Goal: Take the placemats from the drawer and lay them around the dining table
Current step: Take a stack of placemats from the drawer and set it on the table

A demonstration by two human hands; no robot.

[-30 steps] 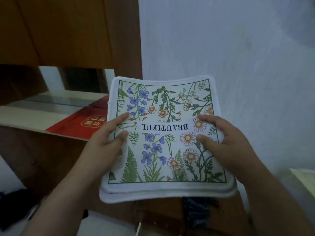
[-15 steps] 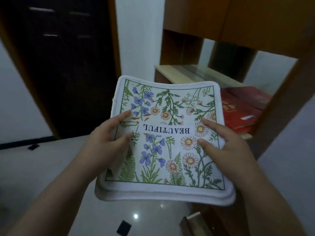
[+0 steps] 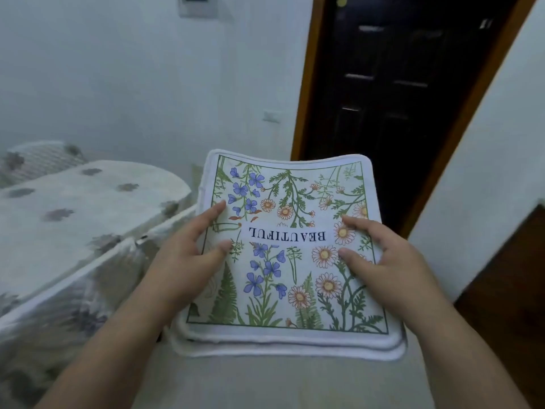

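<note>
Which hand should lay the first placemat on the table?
Left. The left hand is on the stack of placemats nearest the covered table; the right hand is on the far side.

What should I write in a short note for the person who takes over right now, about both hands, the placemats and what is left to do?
Left hand: grips the left side of the stack of placemats, thumb on top.
Right hand: grips the right side the same way.
Placemats: a stack of several, held in the air at chest height; the top one has a flower print and the word BEAUTIFUL, upside down to the wearer.
Dining table: to the left, under a patterned cloth; no mat shows on the visible part.
Done: the mats are out and in hand.
Left: step to the table and lay the mats around it one by one.
</note>
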